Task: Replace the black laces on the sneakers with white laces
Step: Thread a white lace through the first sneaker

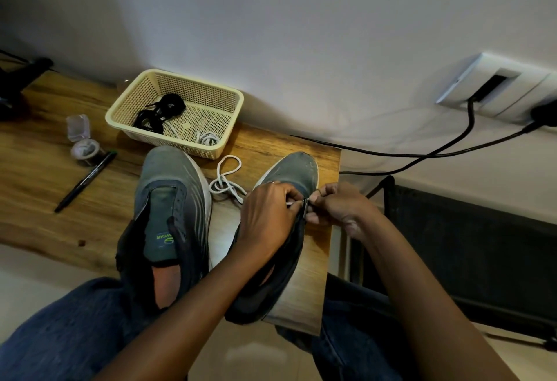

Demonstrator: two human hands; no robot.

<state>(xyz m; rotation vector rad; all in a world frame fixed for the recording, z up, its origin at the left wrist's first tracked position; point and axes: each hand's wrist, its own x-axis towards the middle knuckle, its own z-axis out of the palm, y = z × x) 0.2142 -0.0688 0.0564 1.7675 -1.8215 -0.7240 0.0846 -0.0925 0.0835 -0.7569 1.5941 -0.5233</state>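
Pinching the thin white cotton lace (226, 181) with our left hand (268, 218) and right hand (337, 208) at the right grey mesh sneaker (289, 175) on the wooden table (45, 169), both grips curled tight on it.

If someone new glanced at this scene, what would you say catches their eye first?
Most likely the two hands, left hand and right hand, meeting over the right sneaker at the table's right end, pinching a white lace that trails in loops between the shoes. Next, the laceless left sneaker beside it, and the cream basket behind, holding black laces.
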